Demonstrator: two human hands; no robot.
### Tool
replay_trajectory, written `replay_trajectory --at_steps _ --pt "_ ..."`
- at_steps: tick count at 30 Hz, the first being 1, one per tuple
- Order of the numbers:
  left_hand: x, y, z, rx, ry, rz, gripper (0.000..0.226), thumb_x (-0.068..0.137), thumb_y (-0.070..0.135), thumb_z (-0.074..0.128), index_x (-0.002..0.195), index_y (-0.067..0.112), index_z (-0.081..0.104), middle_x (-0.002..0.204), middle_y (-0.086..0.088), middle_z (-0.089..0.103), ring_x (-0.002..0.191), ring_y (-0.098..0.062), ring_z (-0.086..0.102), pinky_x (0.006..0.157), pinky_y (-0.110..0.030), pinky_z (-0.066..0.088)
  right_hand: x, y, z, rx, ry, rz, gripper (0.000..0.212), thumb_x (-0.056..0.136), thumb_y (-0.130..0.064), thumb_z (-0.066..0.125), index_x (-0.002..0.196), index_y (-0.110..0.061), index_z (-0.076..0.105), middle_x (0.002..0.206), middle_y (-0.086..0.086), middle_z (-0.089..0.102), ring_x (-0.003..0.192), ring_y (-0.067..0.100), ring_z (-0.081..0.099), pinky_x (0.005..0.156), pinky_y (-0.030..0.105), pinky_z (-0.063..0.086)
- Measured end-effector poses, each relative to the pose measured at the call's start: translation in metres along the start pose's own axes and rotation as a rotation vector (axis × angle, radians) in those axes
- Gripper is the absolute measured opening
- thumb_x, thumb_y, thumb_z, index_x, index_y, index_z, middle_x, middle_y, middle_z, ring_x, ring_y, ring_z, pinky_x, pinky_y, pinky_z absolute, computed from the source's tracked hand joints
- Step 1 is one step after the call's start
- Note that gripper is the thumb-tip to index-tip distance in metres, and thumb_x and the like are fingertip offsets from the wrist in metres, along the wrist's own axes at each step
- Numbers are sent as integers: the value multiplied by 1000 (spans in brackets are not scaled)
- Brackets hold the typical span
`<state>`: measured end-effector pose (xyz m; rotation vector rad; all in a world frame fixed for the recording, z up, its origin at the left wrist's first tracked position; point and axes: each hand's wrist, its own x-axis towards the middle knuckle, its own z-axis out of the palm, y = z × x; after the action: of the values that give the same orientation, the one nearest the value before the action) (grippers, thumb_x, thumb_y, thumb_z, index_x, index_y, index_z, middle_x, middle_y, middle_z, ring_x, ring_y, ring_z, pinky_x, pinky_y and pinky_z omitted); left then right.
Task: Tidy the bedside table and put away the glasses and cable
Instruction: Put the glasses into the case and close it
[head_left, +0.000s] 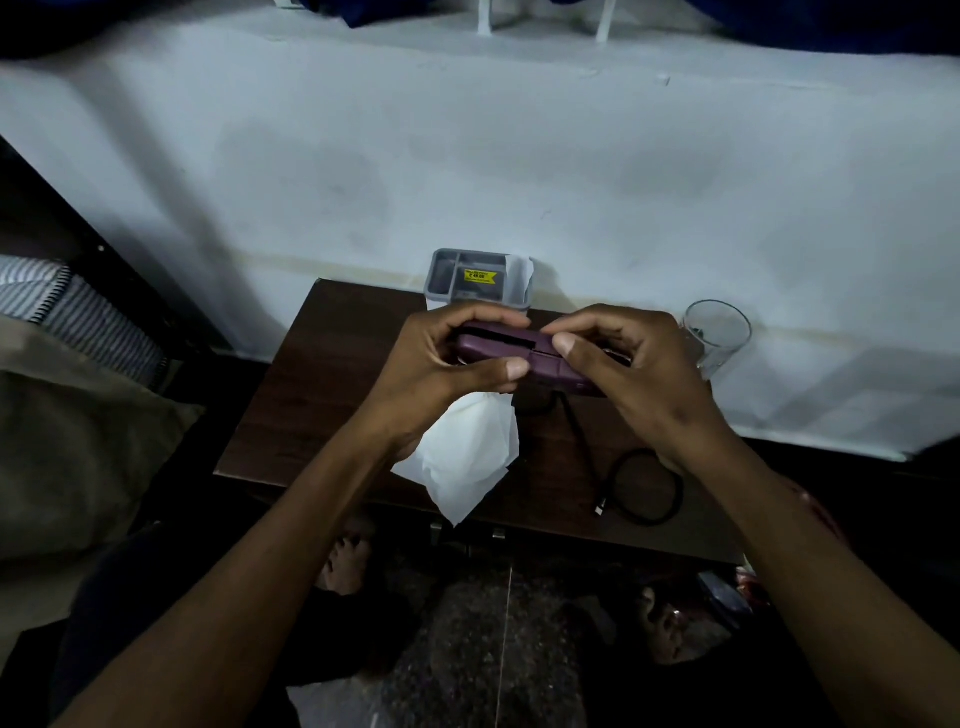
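A purple glasses case (524, 352) is held above the dark wooden bedside table (291, 410). My left hand (441, 364) grips its left end, thumb along the front edge. My right hand (623, 364) grips its right end, fingers curled over the top. The case looks slightly ajar along its seam; I cannot tell whether the glasses are inside. A black cable (644, 483) lies in a loose loop on the table's front right. A white tissue (467, 457) hangs from under my left hand down onto the table.
A grey organiser box (478, 280) with a yellow sticker stands at the table's back edge against the white wall. A clear drinking glass (717, 332) stands at the back right. A bed with pillows lies to the left. My feet are below the table.
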<state>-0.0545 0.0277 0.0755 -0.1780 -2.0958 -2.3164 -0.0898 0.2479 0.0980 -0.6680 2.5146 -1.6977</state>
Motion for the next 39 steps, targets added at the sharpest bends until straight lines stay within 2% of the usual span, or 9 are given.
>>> replay_trajectory --at_steps 4,9,14,18,24,30,34,37,39 --pt "0 -1 -1 -1 -23 8 40 83 -12 79 122 -7 70 119 -30 71 109 -46 71 90 -55 63 -2 -1 3 -36 20 -16 13 99 -13 69 103 -15 82 99 -7 81 95 7 75 85 23 57" --pt "1 -1 -5 -18 -27 -18 44 80 -9 80 122 -4 68 119 -33 67 105 -38 70 87 -52 63 -1 -3 1 -138 -10 -57 14 100 -21 71 106 -18 83 100 -9 81 97 7 75 88 36 59" --pt "1 3 -8 -1 0 -22 36 80 -14 79 114 -8 68 105 -31 66 91 -27 70 74 -36 63 -3 -4 -9 -84 -93 -45 23 95 -9 75 115 -17 81 107 -10 81 101 2 75 92 18 56" --pt "2 1 -6 38 25 0 32 80 -12 81 110 -7 71 104 -38 67 85 -27 70 72 -34 62 -5 -2 -5 -41 -63 -19 22 95 -6 75 114 -15 81 106 -8 82 100 3 76 89 17 56" --pt "2 3 -2 50 85 33 26 83 -9 80 107 -9 72 99 -35 71 78 -22 74 65 -31 62 -6 -2 -3 -130 3 -51 20 98 -18 72 116 -20 82 109 -12 81 105 3 75 96 36 59" --pt "1 7 -4 83 116 13 23 83 -5 82 104 -4 73 94 -26 73 79 -25 75 67 -34 65 -10 -10 9 -340 -41 -54 45 81 -28 89 123 -26 72 114 -12 75 102 2 69 89 19 53" --pt "5 13 -19 289 95 80 32 77 6 92 106 4 77 95 -19 76 83 -28 77 74 -37 66 -2 -4 22 -412 30 -101 43 82 -21 88 122 -22 72 114 -6 75 100 10 68 88 24 53" --pt "7 18 -38 623 96 190 36 71 14 98 103 16 80 86 9 78 76 -5 73 71 -19 56 11 1 41 -464 43 -168 40 84 -21 85 121 -20 69 115 -5 74 99 14 68 86 33 56" --pt "7 22 -52 890 156 272 32 72 21 95 101 23 80 82 17 75 75 0 70 69 -16 52 22 1 60 -537 39 -235 37 87 -21 81 121 -17 66 116 -1 73 97 24 70 80 38 57"
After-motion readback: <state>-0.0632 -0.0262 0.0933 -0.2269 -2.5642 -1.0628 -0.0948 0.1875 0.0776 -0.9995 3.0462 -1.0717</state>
